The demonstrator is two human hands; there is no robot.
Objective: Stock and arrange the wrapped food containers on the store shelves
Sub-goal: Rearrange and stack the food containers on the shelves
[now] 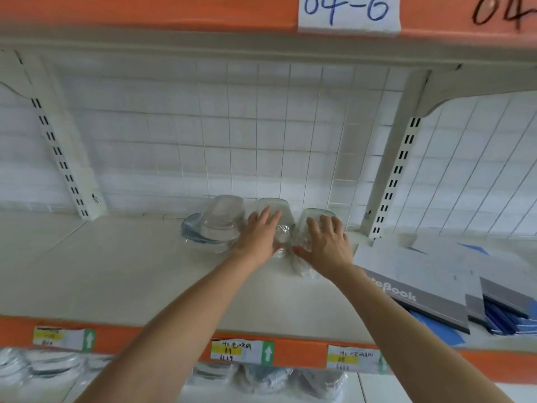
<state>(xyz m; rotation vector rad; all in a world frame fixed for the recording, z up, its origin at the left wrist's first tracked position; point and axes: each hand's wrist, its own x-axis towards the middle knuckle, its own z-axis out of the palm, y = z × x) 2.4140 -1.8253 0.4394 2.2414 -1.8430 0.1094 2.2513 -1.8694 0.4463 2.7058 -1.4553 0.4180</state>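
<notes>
— So, what do the containers look like?

— Clear glass or plastic bowls, each in thin crinkly film. Three stand in a row at the back edge of the shelf (122, 274), against the wire grid (261, 126). The left container (216, 222) is tilted, with a bluish lid or rim showing beneath it. The middle container (276, 216) and the right container (316, 225) seem to lie on their sides, mouths toward the grid.

— And the hands?

— The left hand (260, 237) lies on the middle container with its fingers spread and fairly straight, a released grip, pressing rather than clutching. The right hand (327, 242) sits on the right container with fingers curved over its top; whether that grip is truly grasping, I cannot tell.

— What is hard to make out?

— The film bunches between the two hands, so where one container ends and the next begins is unclear. The picture is soft with blur. On the shelf's right end lie grey notebooks (421, 292), partly cut off at the edge. Price tags (241, 351) on the orange front edge carry writing too small to read. Below, more wrapped containers (261, 376) are half hidden behind the forearms.
</notes>
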